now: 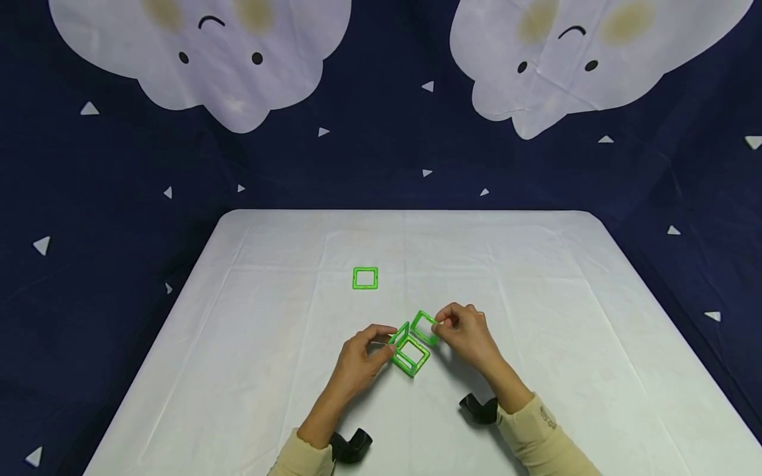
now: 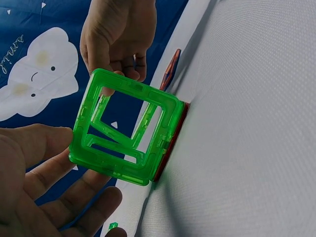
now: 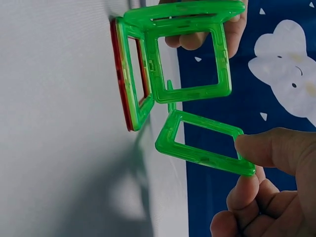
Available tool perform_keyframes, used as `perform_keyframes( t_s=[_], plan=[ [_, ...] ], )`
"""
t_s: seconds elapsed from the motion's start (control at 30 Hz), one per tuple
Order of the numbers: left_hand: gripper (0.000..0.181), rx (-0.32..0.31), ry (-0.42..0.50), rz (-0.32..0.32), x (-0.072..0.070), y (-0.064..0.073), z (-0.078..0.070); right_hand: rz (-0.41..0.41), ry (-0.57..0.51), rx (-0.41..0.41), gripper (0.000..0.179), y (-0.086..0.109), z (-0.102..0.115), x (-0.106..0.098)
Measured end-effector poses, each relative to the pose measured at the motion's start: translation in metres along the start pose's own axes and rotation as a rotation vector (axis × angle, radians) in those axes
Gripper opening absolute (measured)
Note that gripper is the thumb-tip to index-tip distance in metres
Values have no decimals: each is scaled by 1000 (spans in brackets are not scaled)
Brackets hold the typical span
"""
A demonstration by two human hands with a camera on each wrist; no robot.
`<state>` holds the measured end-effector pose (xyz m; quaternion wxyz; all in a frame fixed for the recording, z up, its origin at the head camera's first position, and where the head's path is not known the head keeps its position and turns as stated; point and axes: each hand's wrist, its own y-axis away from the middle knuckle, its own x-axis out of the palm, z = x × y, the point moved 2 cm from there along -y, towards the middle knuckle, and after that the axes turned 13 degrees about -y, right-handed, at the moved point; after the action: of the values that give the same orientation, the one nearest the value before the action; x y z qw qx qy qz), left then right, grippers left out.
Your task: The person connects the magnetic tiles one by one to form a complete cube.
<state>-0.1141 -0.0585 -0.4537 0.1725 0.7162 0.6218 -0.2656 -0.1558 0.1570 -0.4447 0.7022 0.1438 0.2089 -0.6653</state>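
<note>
My left hand [image 1: 357, 360] holds a small build of green square magnetic tiles [image 1: 421, 365] by its left side, thumb and index finger at the edges. One tile lies flat as the base, and two others stand up from it, joined at a corner. A red layer [image 3: 120, 74] shows under the base in the right wrist view. My right hand [image 1: 470, 337] pinches a single green square tile [image 3: 200, 159] between thumb and fingers. That tile is tilted, raised off the table and just right of the build. Whether the two touch is unclear.
Another green square tile [image 1: 365, 287] lies flat on the white-covered table [image 1: 506, 264], beyond the hands. Black wrist mounts [image 1: 351, 448] sit below both wrists. Behind the table hangs a dark blue cloth [image 1: 381, 158] with clouds and white triangles.
</note>
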Motion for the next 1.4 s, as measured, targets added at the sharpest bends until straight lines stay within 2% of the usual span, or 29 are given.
perform_keyframes(
  t_s=[0.13, 0.43, 1.4],
  plan=[
    [22, 4, -2, -3, 0, 0, 0, -2, 11, -27, 9, 2, 2, 3],
    [22, 3, -13, -13, 1, -1, 1, 25, 22, 30, 8, 3, 1, 7],
    [22, 4, -16, -7, 2, -1, 1, 116, -46, -3, 13, 10, 2, 12]
  ],
)
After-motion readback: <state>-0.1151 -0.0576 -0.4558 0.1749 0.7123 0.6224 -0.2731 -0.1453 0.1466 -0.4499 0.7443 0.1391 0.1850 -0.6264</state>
